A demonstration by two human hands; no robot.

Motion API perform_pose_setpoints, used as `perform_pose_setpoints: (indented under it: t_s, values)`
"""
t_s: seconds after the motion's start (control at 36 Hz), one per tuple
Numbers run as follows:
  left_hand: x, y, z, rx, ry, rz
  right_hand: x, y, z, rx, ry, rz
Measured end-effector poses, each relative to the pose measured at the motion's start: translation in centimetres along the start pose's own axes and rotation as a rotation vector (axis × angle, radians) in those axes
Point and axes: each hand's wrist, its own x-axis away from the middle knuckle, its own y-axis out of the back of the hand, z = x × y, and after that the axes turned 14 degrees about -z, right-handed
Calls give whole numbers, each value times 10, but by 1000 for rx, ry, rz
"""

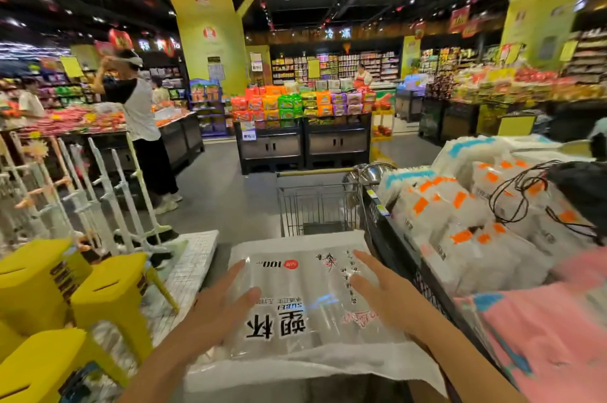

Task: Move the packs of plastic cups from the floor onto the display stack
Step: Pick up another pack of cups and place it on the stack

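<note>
A large clear pack of plastic cups with black printed characters lies flat in front of me at waist height. My left hand presses on its left side with straight fingers. Flat on the pack's right side lies my right hand, fingers spread. To the right, the display stack holds several cup packs with orange and blue labels inside a dark wire-sided bin. What carries the pack from below is hidden.
A wire shopping cart stands just beyond the pack. Yellow plastic stools and white racks crowd the left. A person stands in the aisle at left. A black cord lies over the stacked packs; pink packs are at the right.
</note>
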Motion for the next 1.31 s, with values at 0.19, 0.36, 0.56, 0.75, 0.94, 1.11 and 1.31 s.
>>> perform_pose_setpoints:
  t_s: [0.19,0.36,0.56,0.75,0.94,1.11,1.31]
  values:
    - [-94,-16,5,98,-10,105,-69,-13,-3,15,-65,-54]
    - [-164,-48,2,173,-16,140,-125,-18,-21,6,-111,-87]
    - [-249,-100,-9,102,-26,150,-210,-15,-52,41,-131,-89]
    - [-326,-155,-38,119,6,102,-322,-6,-93,46,-59,-54]
    - [-400,-206,-51,113,77,34,-422,-7,-132,76,-5,25]
    - [-455,-243,-37,66,116,24,-493,-38,-164,-1,-36,76]
    - [-533,-295,18,50,190,74,-568,-100,-219,-3,-72,99]
